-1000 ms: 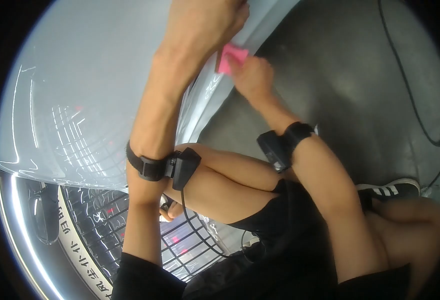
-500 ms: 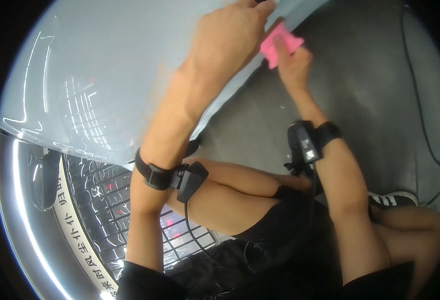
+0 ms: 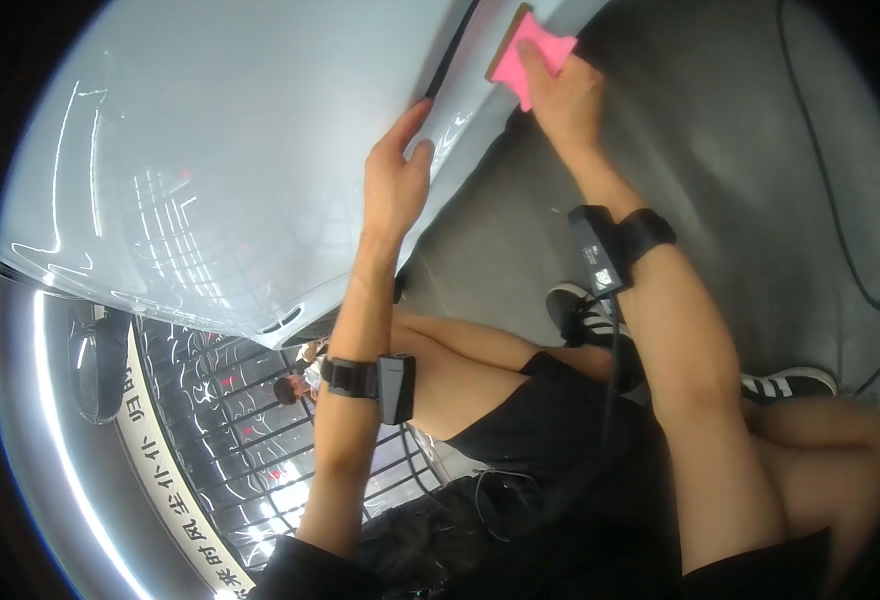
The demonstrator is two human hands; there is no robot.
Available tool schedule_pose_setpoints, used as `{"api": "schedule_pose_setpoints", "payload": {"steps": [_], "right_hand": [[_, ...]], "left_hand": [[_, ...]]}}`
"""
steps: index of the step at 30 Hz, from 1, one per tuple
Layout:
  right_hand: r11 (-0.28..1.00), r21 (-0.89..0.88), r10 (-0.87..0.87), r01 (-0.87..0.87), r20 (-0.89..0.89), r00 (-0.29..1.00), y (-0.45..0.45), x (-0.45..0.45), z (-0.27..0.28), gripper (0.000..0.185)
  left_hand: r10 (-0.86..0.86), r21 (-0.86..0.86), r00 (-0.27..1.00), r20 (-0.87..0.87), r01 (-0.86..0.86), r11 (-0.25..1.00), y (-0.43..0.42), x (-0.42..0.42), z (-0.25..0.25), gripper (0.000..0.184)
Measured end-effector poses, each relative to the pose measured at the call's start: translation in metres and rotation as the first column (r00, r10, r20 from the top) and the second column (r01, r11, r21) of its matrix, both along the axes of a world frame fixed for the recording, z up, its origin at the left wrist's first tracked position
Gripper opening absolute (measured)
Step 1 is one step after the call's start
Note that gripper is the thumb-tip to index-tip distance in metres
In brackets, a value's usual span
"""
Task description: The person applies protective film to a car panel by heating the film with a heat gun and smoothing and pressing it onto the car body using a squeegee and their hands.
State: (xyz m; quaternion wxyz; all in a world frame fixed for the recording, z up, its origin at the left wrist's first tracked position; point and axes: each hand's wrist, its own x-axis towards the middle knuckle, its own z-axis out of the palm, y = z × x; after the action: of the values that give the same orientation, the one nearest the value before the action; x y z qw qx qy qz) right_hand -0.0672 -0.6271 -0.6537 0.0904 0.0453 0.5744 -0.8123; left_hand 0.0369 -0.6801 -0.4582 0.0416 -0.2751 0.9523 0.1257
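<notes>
A pale, glossy car body (image 3: 230,150) fills the upper left, with reflections on it. A dark strip or gap (image 3: 452,48) runs along its panel near the top. My left hand (image 3: 398,175) is against the panel, its fingertips at the lower end of that dark line; thumb and fingers are apart. My right hand (image 3: 568,100) is closed around a pink squeegee (image 3: 550,55) with a brown straight edge. That edge lies at the lower part of the body, right of the dark line. Whether it presses on the surface I cannot tell.
Grey floor (image 3: 500,230) stretches beneath the car's edge. A black cable (image 3: 820,160) runs down the right side. Striped shoes (image 3: 790,385) and bare legs are below. Black devices are strapped to both forearms. A bright curved light and lettered band (image 3: 175,500) are at lower left, with a person (image 3: 300,380) beyond.
My left hand has moved down and left along the panel, uncovering the dark line. My right hand has shifted slightly up and left with the pink squeegee. A person and another shoe have come into view.
</notes>
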Motion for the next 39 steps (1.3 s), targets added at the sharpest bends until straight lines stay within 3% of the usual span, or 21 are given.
{"api": "schedule_pose_setpoints", "payload": {"steps": [1, 2, 3, 5, 6, 8, 9, 13, 15, 19, 21, 24, 27, 28, 31, 35, 39], "right_hand": [[0.999, 0.018, 0.039, -0.040, 0.016, 0.999, 0.000, 0.003, 0.002, 0.056], [0.999, 0.023, 0.047, -0.048, 0.015, 0.999, -0.001, 0.003, 0.003, 0.056], [0.998, 0.043, 0.050, -0.050, 0.001, 0.999, -0.004, 0.003, 0.002, 0.057], [0.993, 0.076, 0.095, -0.095, 0.015, 0.995, -0.011, 0.007, 0.001, 0.054], [0.997, 0.017, 0.079, -0.079, 0.024, 0.997, -0.010, 0.010, 0.005, 0.052], [0.998, -0.060, 0.024, -0.023, 0.014, 1.000, -0.005, 0.015, 0.017, 0.045], [0.993, -0.075, 0.093, -0.089, 0.055, 0.994, 0.001, 0.015, 0.020, 0.047], [0.998, -0.036, 0.048, -0.048, -0.011, 0.999, 0.004, 0.015, 0.020, 0.045], [0.996, -0.057, 0.066, -0.065, 0.022, 0.998, 0.005, 0.016, 0.021, 0.043], [0.997, -0.071, 0.028, -0.028, -0.006, 1.000, -0.006, 0.025, 0.024, 0.043], [0.996, -0.080, 0.024, -0.025, -0.012, 1.000, -0.009, 0.029, 0.020, 0.044], [0.999, -0.040, -0.020, 0.020, 0.020, 1.000, -0.016, 0.035, 0.019, 0.043], [0.998, -0.025, -0.050, 0.052, 0.077, 0.996, -0.019, 0.037, 0.029, 0.043], [0.999, -0.021, -0.045, 0.046, 0.067, 0.997, -0.018, 0.038, 0.028, 0.043], [0.998, -0.064, -0.016, 0.022, 0.081, 0.997, -0.020, 0.040, 0.026, 0.046], [1.000, 0.020, 0.007, -0.008, 0.047, 0.999, -0.020, 0.042, 0.014, 0.045], [0.998, 0.055, -0.002, 0.000, 0.027, 1.000, -0.024, 0.053, 0.017, 0.043]], "left_hand": [[0.065, -0.108, 0.998, -0.017, -0.066, 0.992, 0.002, 0.006, -0.003, 0.044], [-0.003, -0.219, 0.995, -0.104, -0.020, 0.976, -0.002, 0.011, -0.011, 0.036], [0.010, -0.216, 0.994, -0.105, -0.032, 0.976, -0.002, 0.008, -0.015, 0.036], [-0.007, -0.397, 0.992, -0.126, -0.044, 0.917, -0.003, 0.005, -0.022, 0.033], [-0.135, -0.502, 0.973, -0.187, 0.024, 0.865, -0.009, 0.009, -0.030, 0.027], [-0.203, -0.563, 0.924, -0.324, -0.016, 0.826, -0.017, 0.016, -0.052, 0.020], [-0.240, -0.594, 0.888, -0.392, -0.045, 0.803, -0.017, 0.017, -0.063, 0.017], [-0.218, -0.585, 0.793, -0.569, -0.203, 0.786, -0.008, 0.004, -0.086, 0.010], [-0.164, -0.469, 0.754, -0.636, -0.209, 0.858, -0.008, 0.005, -0.091, 0.010], [-0.148, -0.407, 0.774, -0.616, -0.151, 0.901, -0.020, 0.017, -0.076, 0.008], [-0.244, -0.436, 0.800, -0.548, -0.025, 0.899, -0.024, 0.024, -0.075, 0.016], [-0.230, -0.494, 0.857, -0.461, -0.033, 0.869, -0.027, 0.043, -0.072, 0.026], [-0.223, -0.559, 0.816, -0.534, -0.143, 0.817, -0.035, 0.076, -0.080, 0.032], [-0.117, -0.532, 0.804, -0.583, -0.269, 0.803, -0.035, 0.085, -0.084, 0.029], [-0.058, -0.502, 0.765, -0.641, -0.361, 0.786, -0.048, 0.095, -0.088, 0.021], [-0.039, -0.468, 0.694, -0.719, -0.442, 0.765, -0.055, 0.081, -0.090, 0.010], [-0.035, -0.415, 0.703, -0.710, -0.378, 0.828, -0.060, 0.091, -0.087, 0.004]]}}
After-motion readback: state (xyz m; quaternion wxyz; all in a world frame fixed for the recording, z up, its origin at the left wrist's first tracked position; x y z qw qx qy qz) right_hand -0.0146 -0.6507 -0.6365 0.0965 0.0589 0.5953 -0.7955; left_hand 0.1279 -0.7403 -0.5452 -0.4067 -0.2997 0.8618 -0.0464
